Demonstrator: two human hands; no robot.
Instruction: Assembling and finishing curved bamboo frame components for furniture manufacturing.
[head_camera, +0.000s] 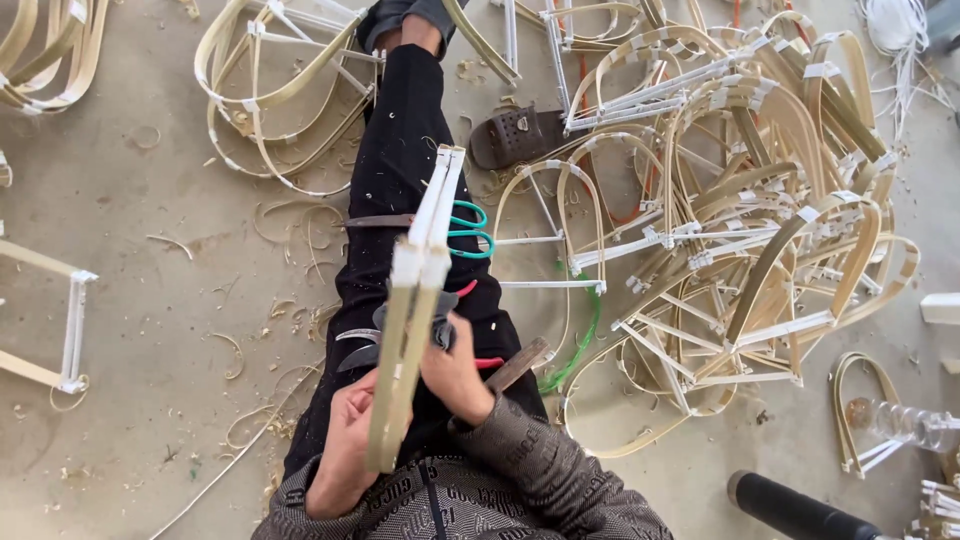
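A: What is closest to us?

B: A patterned brown sleeve (545, 470) is sitting right under the camera. Just past it, the person's two hands are gripping a bent bamboo frame (415, 300), seen edge on.

A: How are the hands holding it?

B: The left hand (345, 455) is curling shut around the bottom end of the frame. The right hand (455, 375) is closing on its side a bit higher up, fingers wrapped tight. The frame is standing over the person's lap and pointing away along the black trouser leg (400, 150).

A: What is lying near it?

B: Green-handled scissors (468, 232) are resting on the leg, just beside the white-taped top of the frame. A knife blade (378, 221) is lying across the leg too. A big pile of finished frames (760, 200) is sitting on the floor at the right, and wood shavings (290, 225) are curling on the left.

A: Which step is going on?

B: I think the person is checking or squeezing the frame's joint. Next, they are probably needing one hand free for a tool while the other keeps steady.
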